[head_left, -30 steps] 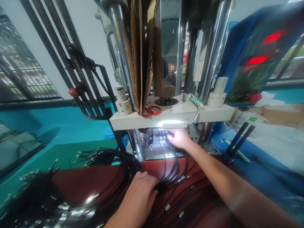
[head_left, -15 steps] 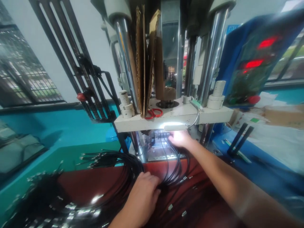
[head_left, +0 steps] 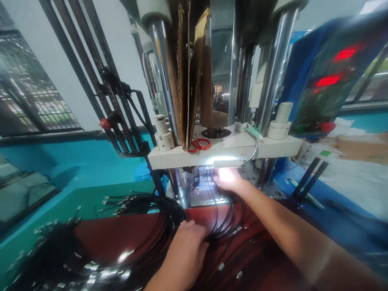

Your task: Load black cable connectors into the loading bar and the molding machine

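Note:
My left hand [head_left: 190,244] lies low over the red-brown table, its fingers curled round black cables [head_left: 169,208] that run in from the left; the fingertips are hidden underneath. My right hand [head_left: 228,178] reaches in below the press's white plate, at the right side of a metal mold [head_left: 203,180]. Glare washes out its fingers, so their grip cannot be made out. Thin black cables [head_left: 216,202] hang from the mold and curve down to the table beside my left hand. A lit lamp bar [head_left: 227,163] sits just above my right hand.
The press plate [head_left: 169,159] carries red-handled scissors [head_left: 199,145] and upright cardboard [head_left: 194,81]. Steel columns flank the work space. A large cable heap [head_left: 45,246] lies at left, and loose connectors [head_left: 239,275] lie in front. At right stands a blue control box [head_left: 303,72] with red displays.
My right hand has shifted slightly left toward the mold. My left hand stays in much the same place on the cables. The whole view has moved a little.

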The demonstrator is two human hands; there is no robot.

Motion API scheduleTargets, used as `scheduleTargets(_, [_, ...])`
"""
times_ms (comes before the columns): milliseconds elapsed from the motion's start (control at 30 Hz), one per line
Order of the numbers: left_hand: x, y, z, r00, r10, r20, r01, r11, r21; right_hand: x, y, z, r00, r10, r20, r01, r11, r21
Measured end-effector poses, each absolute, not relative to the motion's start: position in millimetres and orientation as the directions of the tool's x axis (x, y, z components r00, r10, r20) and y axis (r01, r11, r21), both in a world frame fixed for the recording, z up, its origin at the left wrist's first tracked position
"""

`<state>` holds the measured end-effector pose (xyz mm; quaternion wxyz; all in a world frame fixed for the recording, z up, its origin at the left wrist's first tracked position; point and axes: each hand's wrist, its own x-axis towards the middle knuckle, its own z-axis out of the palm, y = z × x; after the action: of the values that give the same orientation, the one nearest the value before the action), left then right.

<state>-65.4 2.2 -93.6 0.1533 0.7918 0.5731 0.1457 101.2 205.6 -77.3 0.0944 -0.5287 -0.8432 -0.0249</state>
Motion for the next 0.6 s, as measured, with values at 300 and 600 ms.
scheduleTargets(300, [-68.2, 0.5, -96.2, 0.311, 0.946, 0.090, 0.864, -0.321, 0.387, 86.7, 192.6, -70.9, -0.445, 0.874, 0.196, 0.888, 0.459, -0.034])
scheduleTargets(600, [-63.4, 0.9, -93.1, 0.298, 0.952, 0.071, 0.874, -0.302, 0.381, 66.1, 183.0, -67.6, -0.468, 0.878, 0.097, 0.883, 0.463, 0.073])
